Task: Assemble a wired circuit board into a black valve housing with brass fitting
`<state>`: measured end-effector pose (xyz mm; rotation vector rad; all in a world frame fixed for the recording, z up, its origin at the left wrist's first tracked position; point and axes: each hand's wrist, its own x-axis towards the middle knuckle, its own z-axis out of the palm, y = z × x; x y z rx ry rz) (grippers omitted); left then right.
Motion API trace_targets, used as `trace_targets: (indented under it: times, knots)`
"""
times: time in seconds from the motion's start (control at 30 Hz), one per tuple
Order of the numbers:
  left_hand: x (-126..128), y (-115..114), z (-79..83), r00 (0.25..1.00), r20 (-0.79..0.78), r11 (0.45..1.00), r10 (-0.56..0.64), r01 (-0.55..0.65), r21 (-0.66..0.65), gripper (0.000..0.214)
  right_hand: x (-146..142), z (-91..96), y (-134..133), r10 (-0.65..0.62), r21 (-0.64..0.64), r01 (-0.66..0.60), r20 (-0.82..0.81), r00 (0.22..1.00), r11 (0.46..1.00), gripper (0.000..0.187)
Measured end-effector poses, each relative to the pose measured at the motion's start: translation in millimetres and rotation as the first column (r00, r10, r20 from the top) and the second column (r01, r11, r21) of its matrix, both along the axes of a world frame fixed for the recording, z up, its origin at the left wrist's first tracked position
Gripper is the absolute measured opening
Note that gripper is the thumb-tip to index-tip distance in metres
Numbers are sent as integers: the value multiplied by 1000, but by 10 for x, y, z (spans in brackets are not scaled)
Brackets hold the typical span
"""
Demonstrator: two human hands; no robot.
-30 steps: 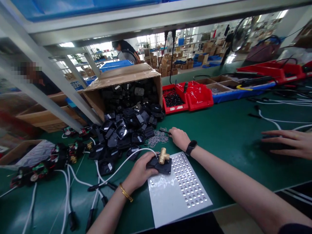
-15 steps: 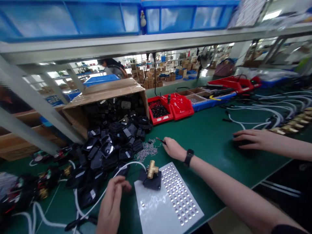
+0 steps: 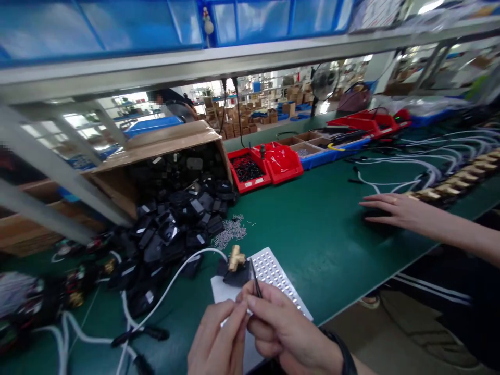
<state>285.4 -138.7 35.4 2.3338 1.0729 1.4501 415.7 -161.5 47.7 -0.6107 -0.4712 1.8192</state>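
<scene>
My right hand (image 3: 283, 325) is closed around dark, slim tweezers (image 3: 255, 280), their tip pointing up and away. Against its fingertips, my left hand (image 3: 221, 333) is pinched closed; whatever lies between the fingers is too small and hidden to name. Both hands hover over a white sheet (image 3: 253, 351) with rows of shiny round dots (image 3: 269, 268). Just beyond them, a brass tee fitting (image 3: 236, 259) sits on a black housing (image 3: 238, 276), from which a white cable (image 3: 187, 260) runs left. Small metal pins or screws (image 3: 230, 232) lie loose behind it.
Black housings (image 3: 172, 229) spill from a cardboard box (image 3: 156, 151) at left. Red bins (image 3: 250, 169) and a divided blue tray (image 3: 312, 151) line the back. At right, another person's hand (image 3: 386, 208) rests near brass fittings (image 3: 453, 182). A shelf (image 3: 164, 67) crosses overhead.
My right hand has come back from the loose metal pieces, with the tweezers, to meet my left hand over the sheet. My left hand has moved right and its fingers have closed.
</scene>
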Motion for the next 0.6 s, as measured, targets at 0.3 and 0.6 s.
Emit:
trace_targets:
  times: [0.3,0.6]
  knots:
    - [-95,323,-271,896,302,867,327,-157,-473,14,466,-318,393,-444,345,282,737,510,895,23]
    - [-144,523,-585,960,119,797,253,-137,-587,25,608,-545,933,-398,421,-46,883,249,906,16]
